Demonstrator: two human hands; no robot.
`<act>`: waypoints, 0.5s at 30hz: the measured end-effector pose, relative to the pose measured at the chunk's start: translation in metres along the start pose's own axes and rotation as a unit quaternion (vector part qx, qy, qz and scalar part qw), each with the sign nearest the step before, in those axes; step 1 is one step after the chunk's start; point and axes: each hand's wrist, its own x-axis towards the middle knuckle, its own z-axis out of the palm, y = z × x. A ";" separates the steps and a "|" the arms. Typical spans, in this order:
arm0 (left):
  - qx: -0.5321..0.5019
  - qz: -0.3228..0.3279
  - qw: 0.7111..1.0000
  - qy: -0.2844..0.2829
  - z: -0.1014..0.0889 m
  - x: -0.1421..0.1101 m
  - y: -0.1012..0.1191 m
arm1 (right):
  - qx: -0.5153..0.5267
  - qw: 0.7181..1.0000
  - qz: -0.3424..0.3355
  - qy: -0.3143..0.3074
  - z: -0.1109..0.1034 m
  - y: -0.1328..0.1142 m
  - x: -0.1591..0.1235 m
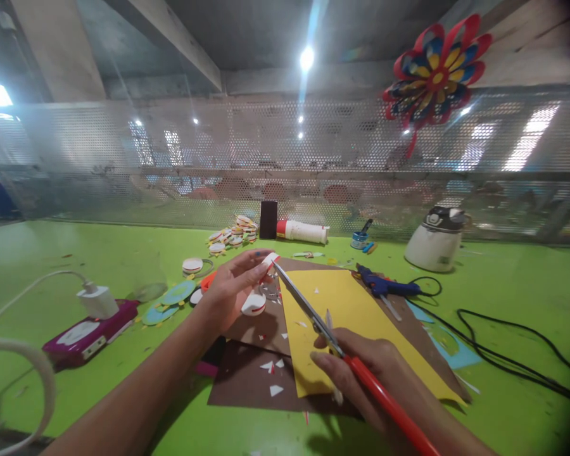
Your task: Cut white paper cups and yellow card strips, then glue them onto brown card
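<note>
Between the fingers of my left hand (pixel 237 278) is a small white-and-red paper piece (pixel 270 258). My right hand (pixel 361 358) grips red-handled scissors (pixel 308 307), whose blade tips meet the edge of that piece. Below lie a yellow paper sheet (pixel 332 304) and brown sheets (pixel 247 367) with small white and red scraps (pixel 276 391) scattered over them. A round white paper disc (pixel 253 304) rests just under my left hand. Light-blue paper rounds with yellow tabs (pixel 171 301) are to its left.
A purple power strip (pixel 90 332) with a white plug sits left. Stacked paper rounds (pixel 237 233), a dark upright box (pixel 268 220) and paper cups (pixel 304 232) stand behind. A blue glue gun (pixel 389 283), black cable (pixel 508 364) and white kettle (pixel 434 240) are on the right.
</note>
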 end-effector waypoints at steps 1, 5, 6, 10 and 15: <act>0.003 0.004 1.000 -0.001 0.000 0.000 0.000 | 0.006 1.000 -0.003 -0.001 0.000 0.000 0.000; 0.025 0.021 0.999 0.002 -0.002 0.001 0.001 | 0.032 0.999 -0.018 -0.002 -0.003 -0.001 -0.002; 0.035 0.025 0.999 0.003 -0.002 0.001 0.002 | 0.033 0.999 -0.020 0.002 -0.004 -0.002 -0.002; 0.070 0.043 0.997 0.008 -0.005 0.003 0.006 | 0.049 0.999 -0.015 -0.001 -0.006 -0.006 -0.004; 0.052 0.062 0.997 0.001 -0.008 0.005 0.005 | 0.064 0.997 -0.017 -0.028 -0.006 -0.001 0.003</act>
